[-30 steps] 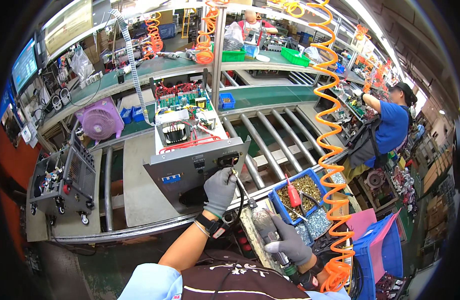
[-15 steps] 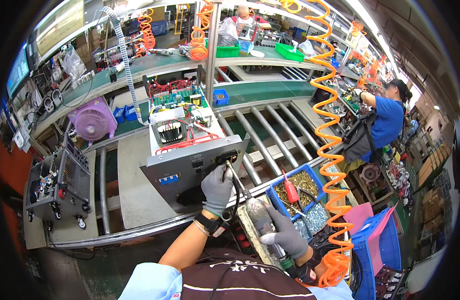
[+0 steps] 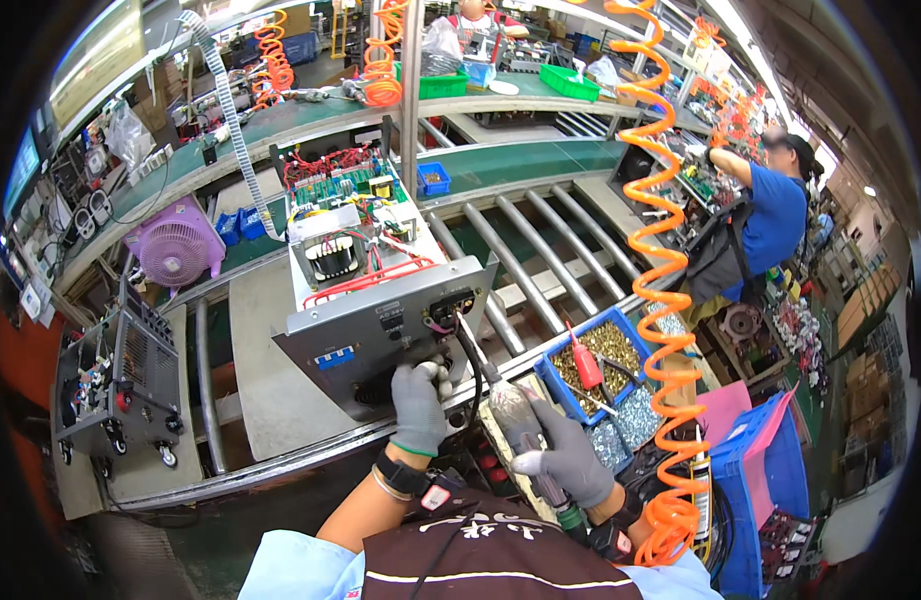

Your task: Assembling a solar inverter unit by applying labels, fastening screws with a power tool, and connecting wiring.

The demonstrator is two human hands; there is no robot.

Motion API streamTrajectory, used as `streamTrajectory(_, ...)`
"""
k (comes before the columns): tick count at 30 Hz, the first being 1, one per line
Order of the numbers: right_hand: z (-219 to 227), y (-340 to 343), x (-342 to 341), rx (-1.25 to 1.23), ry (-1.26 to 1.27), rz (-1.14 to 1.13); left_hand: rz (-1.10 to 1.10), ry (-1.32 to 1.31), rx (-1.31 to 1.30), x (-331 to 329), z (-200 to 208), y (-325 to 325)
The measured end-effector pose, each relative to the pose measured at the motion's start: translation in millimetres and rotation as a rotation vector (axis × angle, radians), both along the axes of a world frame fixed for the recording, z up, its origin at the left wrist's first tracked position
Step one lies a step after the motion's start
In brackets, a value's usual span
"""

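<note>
Head view: right hand [image 3: 571,466], wrapped around a power driver [image 3: 514,412], its tip at the black socket [image 3: 449,308]; left hand [image 3: 419,405], fingers curled below, contents hidden. Gray panel [image 3: 381,352] carries the socket and fronts an open-topped machine [image 3: 331,260] beside metal rollers [image 3: 526,262]. Socket sits in place; fastening looks unfinished. Blue tray [image 3: 559,393], right, holds brass-coloured pieces [image 3: 609,352].

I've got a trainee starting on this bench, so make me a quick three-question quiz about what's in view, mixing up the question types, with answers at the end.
1. Which hand holds the power screwdriver?
2. True or false: the purple fan stands to the left of the grey panel.
3. The bin holding the brass-coloured parts is: A. green; B. blue; C. red.

Key: 1. The right hand. 2. True. 3. B.
</note>
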State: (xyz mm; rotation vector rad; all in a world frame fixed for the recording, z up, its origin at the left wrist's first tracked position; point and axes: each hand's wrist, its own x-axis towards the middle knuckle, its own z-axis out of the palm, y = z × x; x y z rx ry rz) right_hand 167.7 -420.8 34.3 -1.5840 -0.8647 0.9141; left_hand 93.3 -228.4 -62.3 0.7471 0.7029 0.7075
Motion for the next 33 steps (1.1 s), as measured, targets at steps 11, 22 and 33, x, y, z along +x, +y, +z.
streamTrajectory(11, 15, -18, -4, -0.095, 0.027, 0.076, -0.331, -0.221, -0.115, -20, -5, 22)
streamTrajectory(22, -11, -38, -6, -0.144, 0.016, 0.241, -0.21, -0.272, -0.258, -13, 22, 10)
streamTrajectory(33, -1, -30, -7, -0.216, -0.159, 0.274, -0.22, -0.228, -0.197, -12, 18, 12)
